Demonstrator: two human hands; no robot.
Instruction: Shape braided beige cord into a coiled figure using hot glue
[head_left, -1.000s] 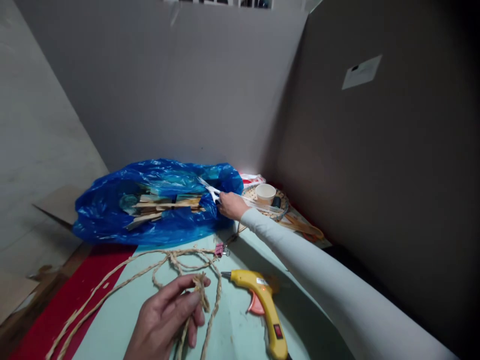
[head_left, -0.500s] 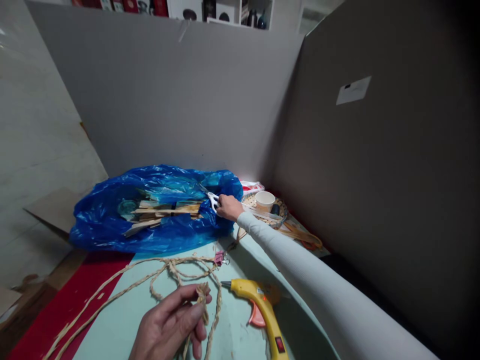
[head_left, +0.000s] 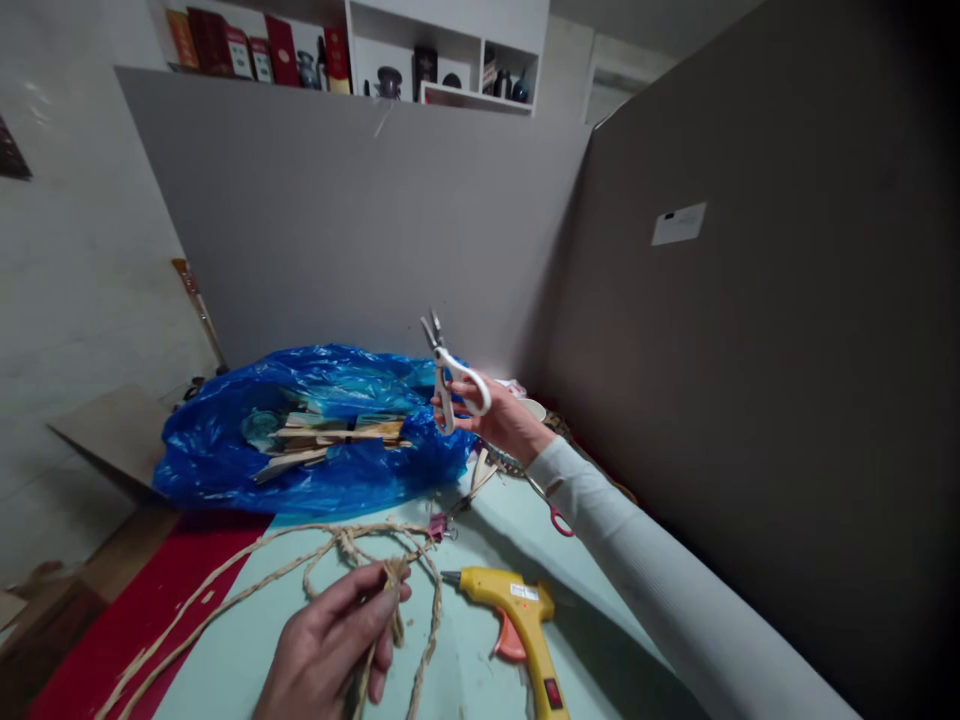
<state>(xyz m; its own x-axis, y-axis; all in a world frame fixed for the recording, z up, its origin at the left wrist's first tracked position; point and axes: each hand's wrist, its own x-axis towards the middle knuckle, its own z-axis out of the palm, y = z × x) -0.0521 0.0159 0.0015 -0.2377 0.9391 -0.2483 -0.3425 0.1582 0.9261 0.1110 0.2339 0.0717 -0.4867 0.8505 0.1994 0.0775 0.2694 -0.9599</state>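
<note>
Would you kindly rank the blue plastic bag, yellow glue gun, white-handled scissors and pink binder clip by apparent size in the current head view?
1. Blue plastic bag
2. Yellow glue gun, though it sits nearer the camera and runs off the lower edge
3. White-handled scissors
4. Pink binder clip

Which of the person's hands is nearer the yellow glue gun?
Left. The left hand is left of the glue gun; the right hand, holding scissors, is farther, beyond it.

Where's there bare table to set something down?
Bare table shows between the glue gun and right sleeve, and between the left hand and the rope to its left. Crowded: the back, by the blue bag, and mid-table, with rope and a clip.
</note>
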